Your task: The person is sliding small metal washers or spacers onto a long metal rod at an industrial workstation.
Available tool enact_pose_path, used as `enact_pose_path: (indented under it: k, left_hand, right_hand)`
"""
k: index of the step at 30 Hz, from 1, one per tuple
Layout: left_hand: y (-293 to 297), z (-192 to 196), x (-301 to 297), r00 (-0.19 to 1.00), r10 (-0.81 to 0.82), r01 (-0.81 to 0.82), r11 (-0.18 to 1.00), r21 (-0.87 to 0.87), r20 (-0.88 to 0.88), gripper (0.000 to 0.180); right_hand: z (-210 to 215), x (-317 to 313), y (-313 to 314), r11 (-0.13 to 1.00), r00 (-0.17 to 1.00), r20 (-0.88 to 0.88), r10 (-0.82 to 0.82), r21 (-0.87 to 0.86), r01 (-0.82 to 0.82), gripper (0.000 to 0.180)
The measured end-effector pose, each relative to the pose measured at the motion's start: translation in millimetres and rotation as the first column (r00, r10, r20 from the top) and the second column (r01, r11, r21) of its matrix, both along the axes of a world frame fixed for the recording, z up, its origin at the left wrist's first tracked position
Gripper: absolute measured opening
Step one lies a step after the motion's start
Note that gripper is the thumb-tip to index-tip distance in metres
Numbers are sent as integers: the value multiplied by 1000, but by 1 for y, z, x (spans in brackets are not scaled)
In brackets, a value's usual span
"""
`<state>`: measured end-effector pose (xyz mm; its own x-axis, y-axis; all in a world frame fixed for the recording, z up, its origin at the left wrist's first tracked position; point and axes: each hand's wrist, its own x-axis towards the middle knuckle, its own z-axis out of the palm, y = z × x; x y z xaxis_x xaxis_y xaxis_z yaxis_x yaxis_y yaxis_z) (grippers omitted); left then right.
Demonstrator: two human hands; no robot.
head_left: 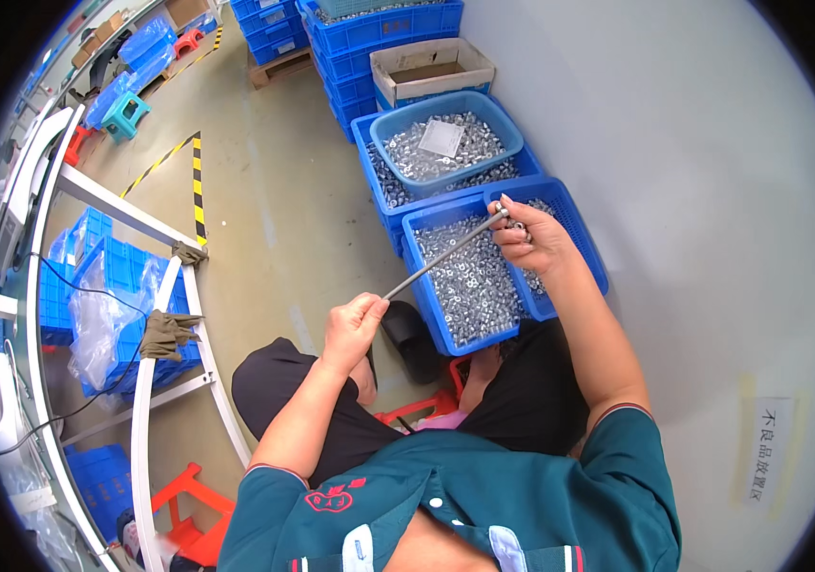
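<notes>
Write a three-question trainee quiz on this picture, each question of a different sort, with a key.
1. True or false: the left hand grips the lower end of the thin metal rod.
2. What is the right hand doing? A. resting on the knee; B. pinching small metal parts at the rod's upper end; C. lifting the cardboard box.
3. Fill in: the blue tray under the rod holds small ____ parts.

Key: 1 true; 2 B; 3 metal.
</notes>
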<state>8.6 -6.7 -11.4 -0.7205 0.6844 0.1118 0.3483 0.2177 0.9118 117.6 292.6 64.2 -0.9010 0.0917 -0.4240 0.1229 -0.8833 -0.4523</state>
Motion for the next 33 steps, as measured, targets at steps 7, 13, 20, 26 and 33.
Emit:
enact_pose_path:
  k: [7, 13, 20, 26, 33]
  left_hand:
    - [1, 15, -11, 900, 53, -45, 999, 30, -432, 18]
    - [11, 1, 1, 1000, -21, 22, 997, 76, -10, 21]
    - [11, -5, 2, 977, -94, 85, 995, 57, 189, 25]
    - [12, -10, 1, 938, -139, 115, 989, 94, 317, 26]
    - [12, -9, 1, 959, -126, 102, 989, 104, 255, 26]
  right_hand:
    - [5, 2, -4, 994, 993, -28, 112, 18, -112, 19]
    - [9, 2, -12, 998, 997, -42, -67, 12, 68, 22]
    - [6, 5, -10, 988, 984, -81, -157, -21, 156, 21]
    - [7, 3, -11, 977, 974, -96, -207, 31, 211, 20]
    - [7, 1, -11, 963, 982, -63, -177, 196, 186, 19]
